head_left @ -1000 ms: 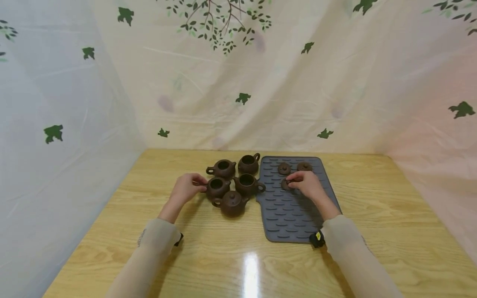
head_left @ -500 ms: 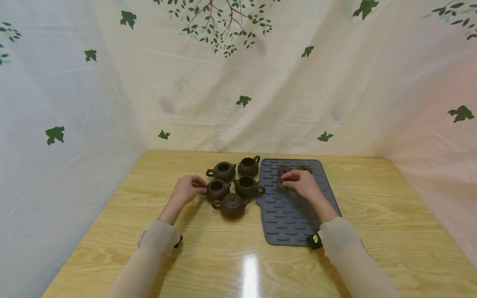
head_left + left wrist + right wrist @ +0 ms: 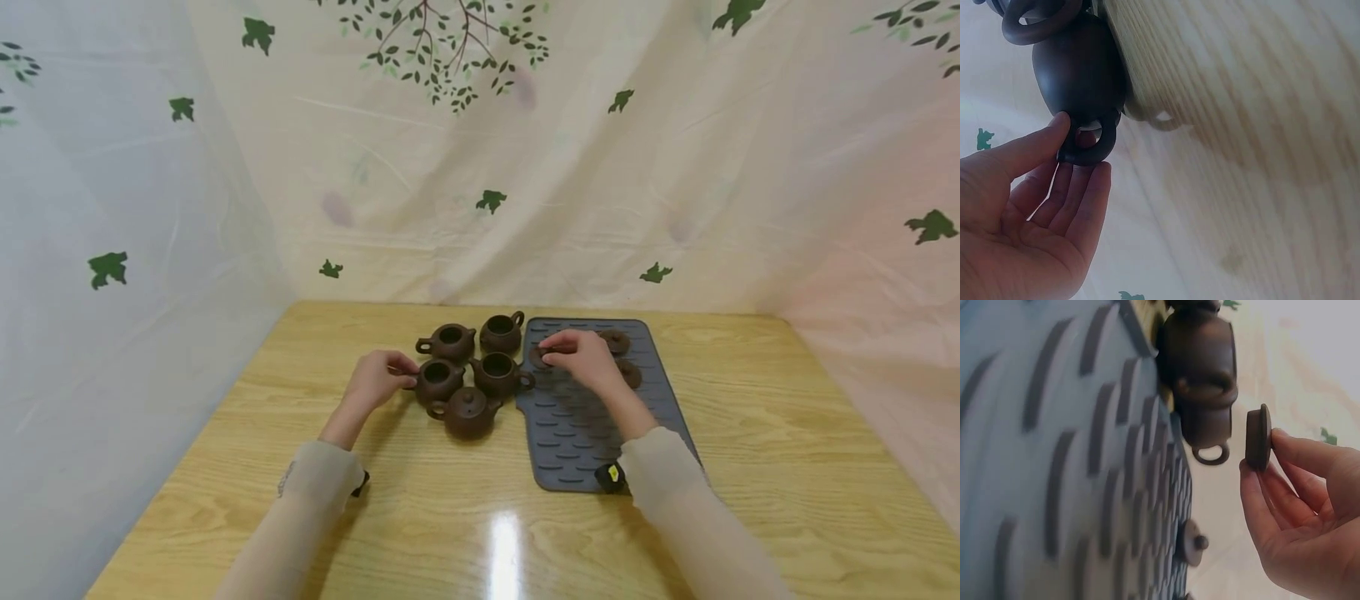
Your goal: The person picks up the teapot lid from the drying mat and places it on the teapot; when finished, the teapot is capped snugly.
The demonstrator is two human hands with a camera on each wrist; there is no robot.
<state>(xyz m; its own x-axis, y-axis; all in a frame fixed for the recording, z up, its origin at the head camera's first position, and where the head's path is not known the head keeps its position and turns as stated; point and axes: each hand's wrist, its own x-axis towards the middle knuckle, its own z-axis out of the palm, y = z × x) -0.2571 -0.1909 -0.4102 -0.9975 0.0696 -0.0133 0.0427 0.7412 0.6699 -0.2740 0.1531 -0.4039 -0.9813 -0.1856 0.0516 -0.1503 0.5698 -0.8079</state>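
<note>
Wooden surface [image 3: 427, 525], leafy backdrop [image 3: 420, 242] at twelve. Left hand [image 3: 375, 377] pinches a pot [image 3: 438, 390] by its nine-o'clock handle, likely steadying it. Right hand [image 3: 587, 360] grips a lid [image 3: 1256, 439] from its top side, seemingly keeping its underside clear, over the mat [image 3: 566, 442] at ten o'clock; two others rest around one.

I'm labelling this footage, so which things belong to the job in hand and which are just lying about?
In the job, probably:
lid, pinched by the right hand
teapot, its handle held by the left hand
four other teapots, one lidded
loose lids on the grey mat

Only surroundings:
patterned cloth behind
wooden table underneath
</note>
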